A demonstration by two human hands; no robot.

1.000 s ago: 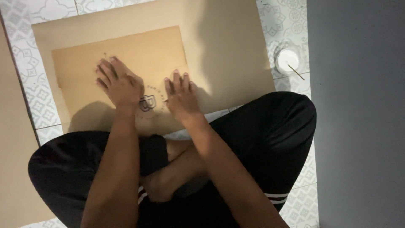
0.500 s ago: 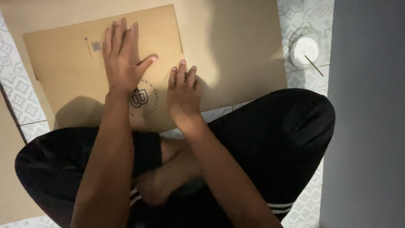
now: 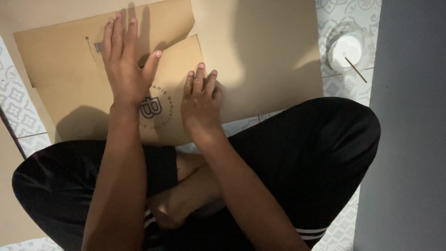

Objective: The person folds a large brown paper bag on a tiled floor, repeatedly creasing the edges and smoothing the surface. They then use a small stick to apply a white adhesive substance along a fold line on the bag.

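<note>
White lidded cup (image 3: pixel 346 49), patterned floor tiles (image 3: pixel 18 100)

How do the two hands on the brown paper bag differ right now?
The left hand reaches far up the brown paper bag, fingers spread wide and thumb out; the right hand sits nearer the body with fingers close together. The left hand lies toward the bag's middle, above its round printed mark; the right hand presses at the bag's right edge. Both lie palm down, flat on the bag, holding nothing.
</note>
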